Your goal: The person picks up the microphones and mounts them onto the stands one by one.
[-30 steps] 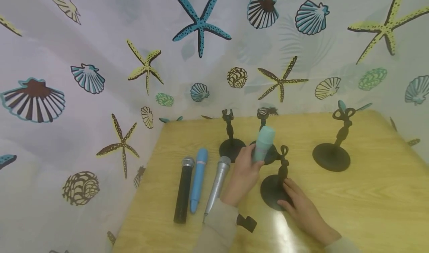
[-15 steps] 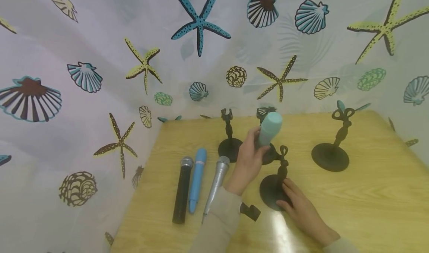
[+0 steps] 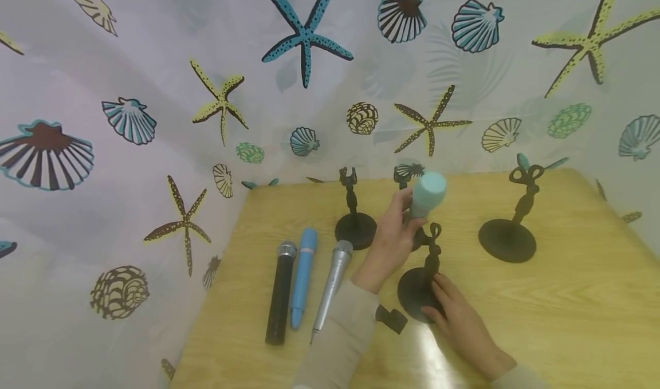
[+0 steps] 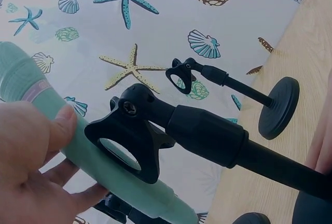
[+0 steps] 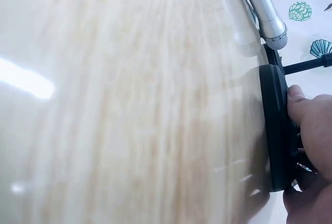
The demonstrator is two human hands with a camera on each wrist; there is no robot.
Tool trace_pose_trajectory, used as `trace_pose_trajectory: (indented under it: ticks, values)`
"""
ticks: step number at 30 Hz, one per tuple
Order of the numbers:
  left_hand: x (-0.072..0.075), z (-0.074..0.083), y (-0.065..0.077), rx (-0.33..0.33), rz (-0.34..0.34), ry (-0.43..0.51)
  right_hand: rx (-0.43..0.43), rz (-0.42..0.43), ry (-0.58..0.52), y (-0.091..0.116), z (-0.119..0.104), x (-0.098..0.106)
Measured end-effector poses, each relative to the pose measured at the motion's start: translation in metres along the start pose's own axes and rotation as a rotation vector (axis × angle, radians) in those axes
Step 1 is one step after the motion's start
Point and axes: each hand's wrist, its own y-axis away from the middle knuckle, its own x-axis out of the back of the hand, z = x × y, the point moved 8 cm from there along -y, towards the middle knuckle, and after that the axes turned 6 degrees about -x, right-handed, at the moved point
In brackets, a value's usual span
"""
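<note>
My left hand (image 3: 389,243) holds a mint-green microphone (image 3: 430,189) in the air, thumb on one side and fingers on the other. The microphone tilts with its head up. In the left wrist view the black clip (image 4: 140,151) of the front microphone stand (image 3: 412,297) overlaps the microphone's body; whether they touch I cannot tell. My right hand (image 3: 464,320) grips that stand low down, with its thumb on the round base (image 5: 275,130) and fingers by the pole. Part of the base is hidden by the right hand.
Left on the wooden table (image 3: 577,320) lie a black microphone (image 3: 280,297), a blue microphone (image 3: 304,280) and a silver microphone (image 3: 332,286). More stands rise behind: one at back left (image 3: 356,228), one partly hidden by my left hand, and a right stand (image 3: 507,240). A patterned cloth (image 3: 330,62) hangs behind.
My left hand has moved right and slightly up with the mint-green microphone, whose head now tips more toward the camera. My right hand stays at the front stand's base.
</note>
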Motion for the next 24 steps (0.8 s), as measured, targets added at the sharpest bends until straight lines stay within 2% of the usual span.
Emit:
trace_pose_trajectory:
  ticks: [3, 5, 10, 13, 17, 21, 24]
  values:
    - [-0.004, 0.008, -0.003, -0.092, -0.029, -0.020, 0.001, 0.009, -0.003, 0.000, 0.000, 0.001]
    - [-0.007, 0.011, -0.003, -0.131, -0.053, -0.043, 0.001, 0.006, -0.006, 0.000, 0.000, 0.001]
    - [-0.010, 0.009, 0.000, -0.134, -0.086, -0.090, -0.006, 0.008, -0.015, -0.001, 0.002, 0.002]
    - [-0.011, 0.008, 0.000, -0.158, -0.116, -0.114, -0.008, 0.013, -0.016, -0.001, 0.004, 0.001]
    - [-0.015, 0.004, -0.001, -0.176, -0.215, -0.142, 0.021, 0.005, -0.005, -0.001, 0.004, 0.000]
    - [-0.021, -0.003, 0.000, -0.158, -0.317, -0.129, 0.041, -0.008, 0.000, 0.000, 0.003, -0.003]
    - [-0.024, -0.007, -0.001, -0.137, -0.365, -0.109, 0.049, -0.001, 0.000, 0.001, 0.003, -0.004]
